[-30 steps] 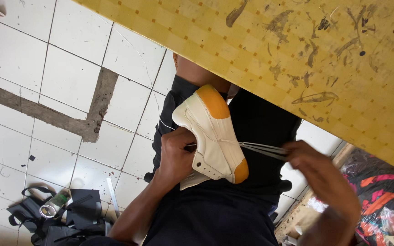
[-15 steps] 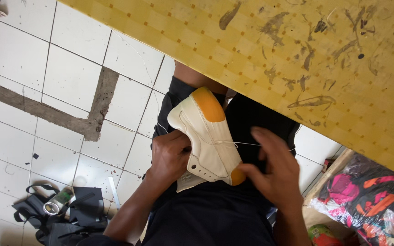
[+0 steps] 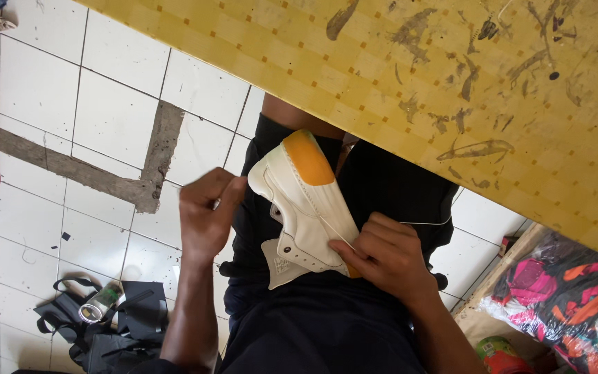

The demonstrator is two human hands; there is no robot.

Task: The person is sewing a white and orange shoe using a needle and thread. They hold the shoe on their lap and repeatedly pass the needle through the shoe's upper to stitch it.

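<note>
While the yellow patterned tabletop (image 3: 396, 76) filled the upper right of the view, its edge ran diagonally just above a white sneaker (image 3: 306, 208), which serves as the landmark for everything else. Below and to the left of the sneaker spread a white tiled floor (image 3: 50, 90) crossed by a grey cement strip. The sneaker rested against the person's dark-clothed lap (image 3: 313, 325), under the table edge. Its long axis ran on a slant: the orange toe cap (image 3: 307, 158) pointed up toward the tabletop, and the open collar with its tongue pointed down toward the person.

Further down and to the left of the sneaker, a black bag (image 3: 105, 325) with a small tin lay on the tiles. Down and to the right of it sat a bundle of bright printed cloth (image 3: 569, 291).

The right hand (image 3: 385, 260) pressed on the sneaker's lower right side, fingers closed around its edge and pinching a thin white thread (image 3: 420, 223) that ran off to the right. The left hand (image 3: 209, 215) was just left of the sneaker, beside its toe end, fingertips clenched together; whether they pinched a needle or thread could not be told. Of the two, the right hand was the one on the shoe.
</note>
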